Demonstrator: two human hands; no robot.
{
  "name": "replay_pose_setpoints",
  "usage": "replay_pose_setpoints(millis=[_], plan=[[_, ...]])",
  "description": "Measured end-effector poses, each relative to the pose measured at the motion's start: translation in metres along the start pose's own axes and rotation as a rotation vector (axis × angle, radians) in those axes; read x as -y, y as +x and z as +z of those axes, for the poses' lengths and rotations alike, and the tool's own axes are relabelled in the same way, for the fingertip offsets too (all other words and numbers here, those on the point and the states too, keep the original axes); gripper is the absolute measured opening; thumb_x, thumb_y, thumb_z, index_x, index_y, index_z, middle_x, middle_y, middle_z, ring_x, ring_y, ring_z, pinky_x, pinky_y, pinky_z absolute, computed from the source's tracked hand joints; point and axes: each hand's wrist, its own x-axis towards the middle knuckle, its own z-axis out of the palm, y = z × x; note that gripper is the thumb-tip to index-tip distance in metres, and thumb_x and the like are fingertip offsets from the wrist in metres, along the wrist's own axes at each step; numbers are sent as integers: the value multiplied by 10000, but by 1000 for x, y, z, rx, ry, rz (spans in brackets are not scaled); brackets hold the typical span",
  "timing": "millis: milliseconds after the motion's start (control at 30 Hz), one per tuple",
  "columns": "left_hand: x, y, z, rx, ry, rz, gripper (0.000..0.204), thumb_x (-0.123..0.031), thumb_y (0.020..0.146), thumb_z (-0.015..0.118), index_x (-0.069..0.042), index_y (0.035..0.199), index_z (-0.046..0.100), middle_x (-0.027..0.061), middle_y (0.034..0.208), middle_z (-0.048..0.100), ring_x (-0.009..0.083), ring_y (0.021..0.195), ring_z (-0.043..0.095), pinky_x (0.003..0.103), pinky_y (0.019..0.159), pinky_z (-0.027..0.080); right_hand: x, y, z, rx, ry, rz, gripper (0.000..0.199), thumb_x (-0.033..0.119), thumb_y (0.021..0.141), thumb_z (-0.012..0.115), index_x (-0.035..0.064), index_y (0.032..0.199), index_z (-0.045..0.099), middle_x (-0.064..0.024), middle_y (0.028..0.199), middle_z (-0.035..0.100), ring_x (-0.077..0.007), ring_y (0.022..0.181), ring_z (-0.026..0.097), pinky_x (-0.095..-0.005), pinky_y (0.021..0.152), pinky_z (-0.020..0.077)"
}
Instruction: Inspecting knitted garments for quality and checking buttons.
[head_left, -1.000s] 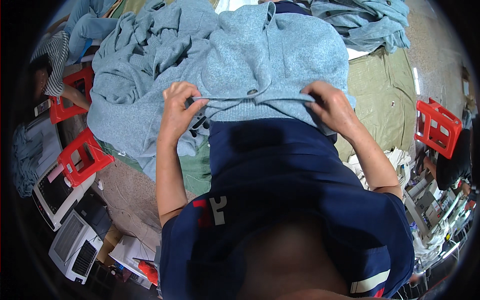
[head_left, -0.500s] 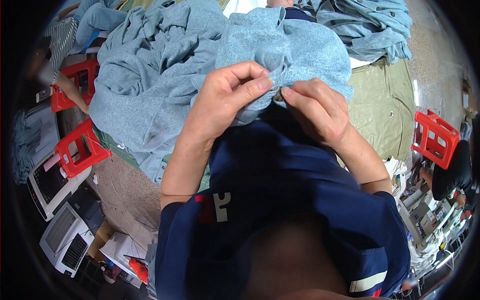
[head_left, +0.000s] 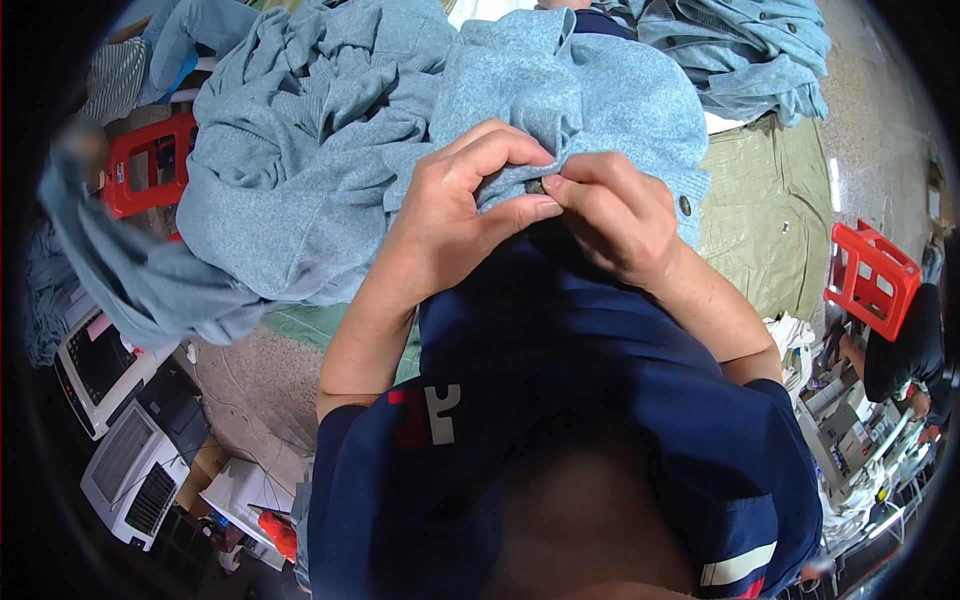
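Item: right hand, thumb and fingers pinching a light-blue knit cardigan beside a dark button. Item: left hand, thumb and forefinger either side of the same knit; firmness cannot be told. Cardigan spread directly before the wearer. Status: button being worked, passage through its hole unclear; second button, right edge, apparently unfastened. Beyond: knitwear heap, left; buttoned-front knits, far right.
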Motion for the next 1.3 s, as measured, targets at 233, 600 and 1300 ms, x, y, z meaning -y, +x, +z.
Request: replay_pose_setpoints(millis=[233, 600, 1300], plan=[[-2, -5, -11, 70, 156, 104, 265, -66, 728, 775, -24, 927, 605, 79, 880, 633, 216, 774, 634, 291, 655, 508, 0, 7, -3, 224, 330, 463, 244, -24, 672, 633, 25, 906, 587, -95, 907, 599, -237, 692, 617, -316, 590, 499], [20, -2, 6, -103, 314, 470, 227, 19, 706, 719, -42, 805, 524, 101, 756, 605, 251, 611, 586, 315, 507, 462, 0, -1, 2, 27, 297, 515, 154, -33, 643, 645, 8, 759, 553, -85, 712, 572, -236, 611, 592, -311, 517, 455], [26, -30, -56, -5, -242, -491, 118, -128, 868, 678, -14, 872, 648, -56, 766, 586, 16, 709, 498, 190, 633, 390, -27, -54, -63, 78, 203, 651, 343, -101, 717, 525, 3, 1027, 628, -105, 967, 683, -211, 901, 681, -296, 815, 526]])
